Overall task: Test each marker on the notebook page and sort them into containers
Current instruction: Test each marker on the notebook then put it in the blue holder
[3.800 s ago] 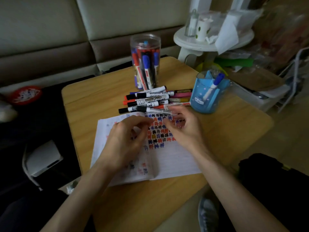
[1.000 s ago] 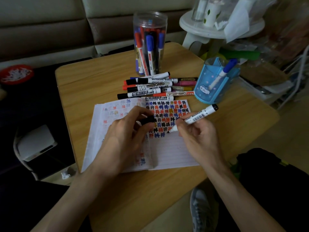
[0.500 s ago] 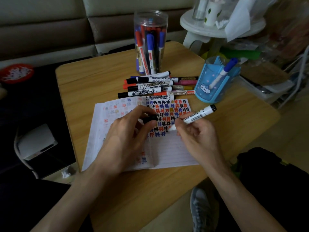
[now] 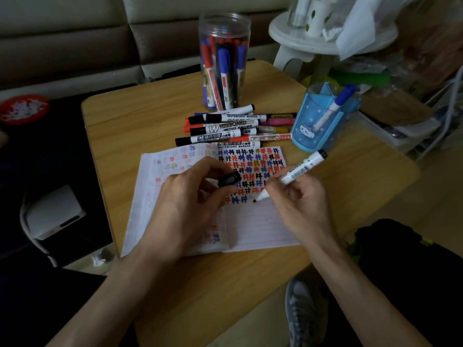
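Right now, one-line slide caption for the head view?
Right hand holds an uncapped marker tip-down on the notebook page; left hand pinches its black cap.

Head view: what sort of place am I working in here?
Probably a home living room, not an office: a padded sofa runs behind the small wooden table, and a cluttered white side table stands at its far right.

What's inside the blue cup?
One white marker with a blue cap leans inside the blue cup, cap poking out. The cup's walls blur its bottom, so anything small down there cannot be seen.
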The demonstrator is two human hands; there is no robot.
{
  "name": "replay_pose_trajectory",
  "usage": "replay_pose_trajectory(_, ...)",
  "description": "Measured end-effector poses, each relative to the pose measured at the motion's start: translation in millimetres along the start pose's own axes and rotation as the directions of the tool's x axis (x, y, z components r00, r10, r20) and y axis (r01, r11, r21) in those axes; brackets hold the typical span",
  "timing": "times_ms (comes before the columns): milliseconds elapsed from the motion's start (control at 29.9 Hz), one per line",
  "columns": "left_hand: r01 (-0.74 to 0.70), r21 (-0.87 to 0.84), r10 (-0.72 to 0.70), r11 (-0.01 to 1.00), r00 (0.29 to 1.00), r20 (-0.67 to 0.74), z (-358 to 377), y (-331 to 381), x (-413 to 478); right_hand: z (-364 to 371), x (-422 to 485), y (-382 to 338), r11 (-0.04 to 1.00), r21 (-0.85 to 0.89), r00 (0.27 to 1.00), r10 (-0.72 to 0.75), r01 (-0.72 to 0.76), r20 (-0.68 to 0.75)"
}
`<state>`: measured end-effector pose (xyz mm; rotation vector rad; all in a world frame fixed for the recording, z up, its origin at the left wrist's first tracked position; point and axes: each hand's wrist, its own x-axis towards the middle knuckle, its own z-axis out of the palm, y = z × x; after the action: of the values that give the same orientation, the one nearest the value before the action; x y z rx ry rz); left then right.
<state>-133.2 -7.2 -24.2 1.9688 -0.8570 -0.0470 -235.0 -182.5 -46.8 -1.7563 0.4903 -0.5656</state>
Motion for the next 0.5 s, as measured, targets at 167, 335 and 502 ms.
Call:
replay_pose_trajectory(167, -0.02, 0.006, 0.02, 1.0, 1.0, 0.015, -2, 3, 0, -7, 2, -19, 0.948, 0.319, 1.0, 0.022, -0.019, -0.007)
replay_pose_trajectory(335, -0.043, -0.004, 0.043, 0.999, 0.998, 0.034, -2, 6, 0, -2, 0, -24, 0.933, 0.361, 0.999, -0.028, 0.014, 0.035)
replay_pose_trajectory(502, -0.08, 0.004, 0.08, 0.997, 0.997, 0.024, -2, 6, -1, -1, -4, -23, 0.936, 0.35, 0.988, -0.085, 0.036, 0.127)
